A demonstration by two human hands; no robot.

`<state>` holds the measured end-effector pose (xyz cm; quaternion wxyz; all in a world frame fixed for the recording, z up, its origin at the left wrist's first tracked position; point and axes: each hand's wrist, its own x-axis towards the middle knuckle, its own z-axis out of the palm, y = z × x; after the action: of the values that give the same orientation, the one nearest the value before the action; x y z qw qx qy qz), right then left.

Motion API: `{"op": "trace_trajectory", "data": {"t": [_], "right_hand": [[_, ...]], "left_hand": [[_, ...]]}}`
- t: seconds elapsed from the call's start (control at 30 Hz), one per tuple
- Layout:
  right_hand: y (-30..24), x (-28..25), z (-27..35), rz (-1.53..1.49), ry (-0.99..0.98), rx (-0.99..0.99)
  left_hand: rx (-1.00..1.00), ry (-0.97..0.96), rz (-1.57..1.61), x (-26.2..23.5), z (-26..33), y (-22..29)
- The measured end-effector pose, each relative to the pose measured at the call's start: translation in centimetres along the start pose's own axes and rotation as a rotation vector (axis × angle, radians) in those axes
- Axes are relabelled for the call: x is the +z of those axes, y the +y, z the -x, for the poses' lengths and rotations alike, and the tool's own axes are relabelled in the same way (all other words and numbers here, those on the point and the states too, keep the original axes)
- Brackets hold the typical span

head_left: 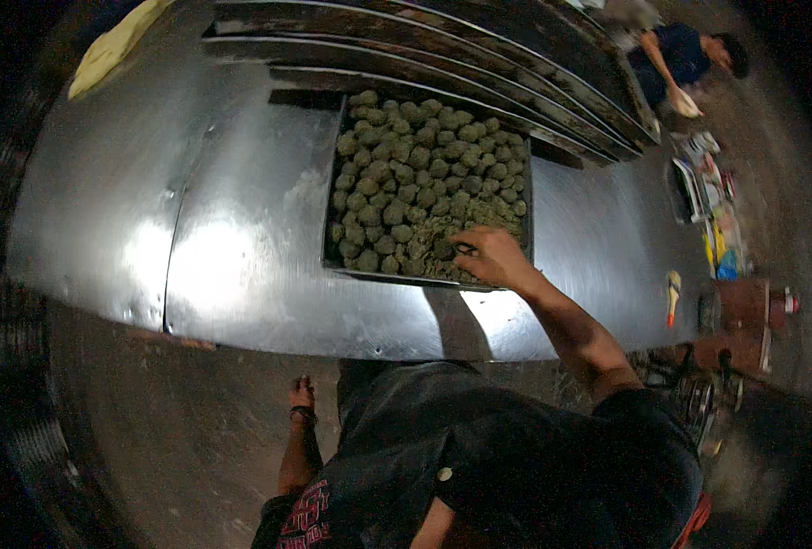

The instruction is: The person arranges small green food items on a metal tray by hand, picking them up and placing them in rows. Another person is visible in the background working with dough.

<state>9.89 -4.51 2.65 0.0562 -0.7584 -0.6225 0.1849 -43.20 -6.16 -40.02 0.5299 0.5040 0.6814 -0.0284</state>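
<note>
right hand (pixel 490 256) at near right corner of tray (pixel 333 215) on steel bench (pixel 241 229), grip pinching a green ball (pixel 444 249), remaining balls (pixel 406 165) spread far-left, left hand unseen

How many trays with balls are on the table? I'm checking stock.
1: a dark tray of greenish balls mid-table, under the right hand. Empty racks behind may hide more.

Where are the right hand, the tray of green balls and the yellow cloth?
right hand (pixel 486 256), head view, back of the hand
tray of green balls (pixel 331 220), head view, left wall
yellow cloth (pixel 113 48), head view, its middle
</note>
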Motion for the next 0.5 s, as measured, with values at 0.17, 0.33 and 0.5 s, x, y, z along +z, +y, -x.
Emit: {"op": "trace_trajectory", "data": {"t": [0.17, 0.33, 0.5], "right_hand": [[-2.4, 2.3, -1.9, 0.061, 0.022, 0.207], [-2.7, 1.5, -2.2, 0.068, 0.010, 0.343], [-0.7, -3.0, -3.0, -0.389, 0.341, 0.246]], "left_hand": [[0.043, -0.118, 0.014, -3.8, -3.7, 4.2], [0.048, -0.179, -0.078, -6.0, -6.3, 6.4], [0.047, -0.180, -0.091, -8.3, -8.6, 8.4]]}}
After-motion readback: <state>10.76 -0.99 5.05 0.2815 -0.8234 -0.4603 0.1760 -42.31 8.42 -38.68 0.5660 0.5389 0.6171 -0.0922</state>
